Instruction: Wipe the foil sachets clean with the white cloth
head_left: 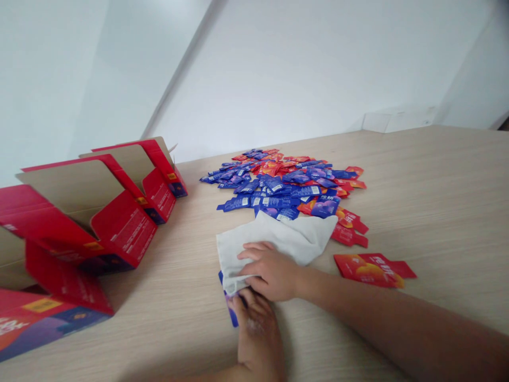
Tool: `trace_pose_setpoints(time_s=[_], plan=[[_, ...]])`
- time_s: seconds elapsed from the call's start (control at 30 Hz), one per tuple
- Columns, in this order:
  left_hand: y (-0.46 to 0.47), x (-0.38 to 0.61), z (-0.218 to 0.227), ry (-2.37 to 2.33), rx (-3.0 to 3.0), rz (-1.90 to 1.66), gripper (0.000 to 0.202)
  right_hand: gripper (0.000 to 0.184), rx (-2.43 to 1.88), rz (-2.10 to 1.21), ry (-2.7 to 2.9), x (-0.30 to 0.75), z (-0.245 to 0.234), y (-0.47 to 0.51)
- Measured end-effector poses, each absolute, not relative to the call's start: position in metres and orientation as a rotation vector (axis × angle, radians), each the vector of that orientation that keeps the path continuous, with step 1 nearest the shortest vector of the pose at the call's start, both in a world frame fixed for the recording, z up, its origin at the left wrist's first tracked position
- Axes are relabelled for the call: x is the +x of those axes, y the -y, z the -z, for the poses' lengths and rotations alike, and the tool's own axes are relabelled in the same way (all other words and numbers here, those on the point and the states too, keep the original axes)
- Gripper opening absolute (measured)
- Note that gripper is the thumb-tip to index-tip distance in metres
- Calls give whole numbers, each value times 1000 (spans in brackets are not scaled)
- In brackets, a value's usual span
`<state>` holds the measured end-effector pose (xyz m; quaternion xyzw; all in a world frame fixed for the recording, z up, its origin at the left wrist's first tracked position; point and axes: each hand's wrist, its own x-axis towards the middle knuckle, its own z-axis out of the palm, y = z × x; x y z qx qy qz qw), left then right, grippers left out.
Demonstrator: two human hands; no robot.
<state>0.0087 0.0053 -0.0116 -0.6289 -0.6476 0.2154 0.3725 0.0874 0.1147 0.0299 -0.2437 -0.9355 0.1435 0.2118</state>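
Note:
A white cloth (278,233) lies spread on the table, its near left part bunched. My right hand (272,270) presses on this cloth from above, with the fingers bent around a fold of it. Just below it, my left hand (256,321) has its curled fingers on a blue-and-purple packet (233,313). Most of that packet is hidden by the cloth and my left fingers. A flat red packet with orange fruit printed on it (368,269) lies by itself beyond my right forearm.
Behind the cloth is a heap of blue and red packets (278,185). Several open red cardboard boxes (123,228) stand in a row on the left with flaps raised. The wooden table (437,196) meets a white wall (318,69) at the back.

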Motion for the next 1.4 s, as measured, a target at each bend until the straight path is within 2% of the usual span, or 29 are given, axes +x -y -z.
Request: trace_pose_setpoints(time_s=[0.2,0.5,0.8,1.2,1.4], plan=[[-1,1,4,1554,-1693,-498,36,28,-846,-410,2552,85,-28,-115],[-1,2,1,1583,-1712,-418,37,28,-636,-417,2616,89,-31,-115],[-2,-6,10,1493,-1711,-469,37,29,-801,-410,2570,86,-27,-115],[-2,-1,3,1580,-1738,-450,39,27,-617,-406,2611,89,-31,-115],[-3,-4,7,1537,-1728,-449,37,27,-730,-403,2590,87,-29,-115]])
